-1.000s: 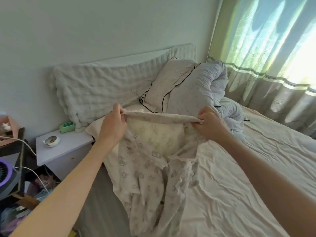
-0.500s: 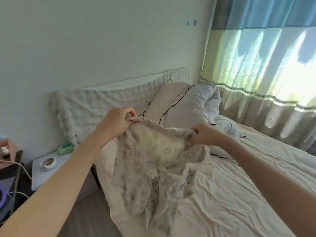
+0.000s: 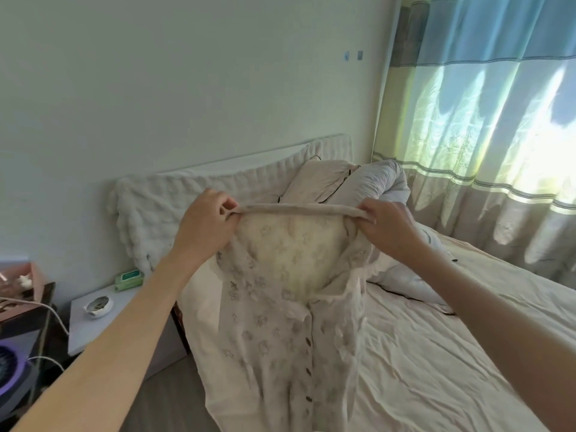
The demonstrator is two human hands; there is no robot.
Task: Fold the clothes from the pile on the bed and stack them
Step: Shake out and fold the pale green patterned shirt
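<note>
Head view shows a big bed [image 3: 436, 353] with a wrinkly pale sheet, up against the wall. Striped curtains [image 3: 486, 135] glow on the right. A pale shirt [image 3: 280, 307] with little flowers and buttons hangs up in the air over the bed's near edge. The left hand [image 3: 205, 222] pinches one end of its collar. The right hand [image 3: 389, 226] pinches the other end, pulling it straight. A small white dish [image 3: 98, 305] sits on the nightstand [image 3: 124, 325].

Printed button-front garment [image 3: 280, 307] held up taut by left hand [image 3: 205, 224] and right hand [image 3: 389, 229], bed [image 3: 452, 353] at 4 o'clock, nightstand [image 3: 124, 319] at 8 o'clock.
</note>
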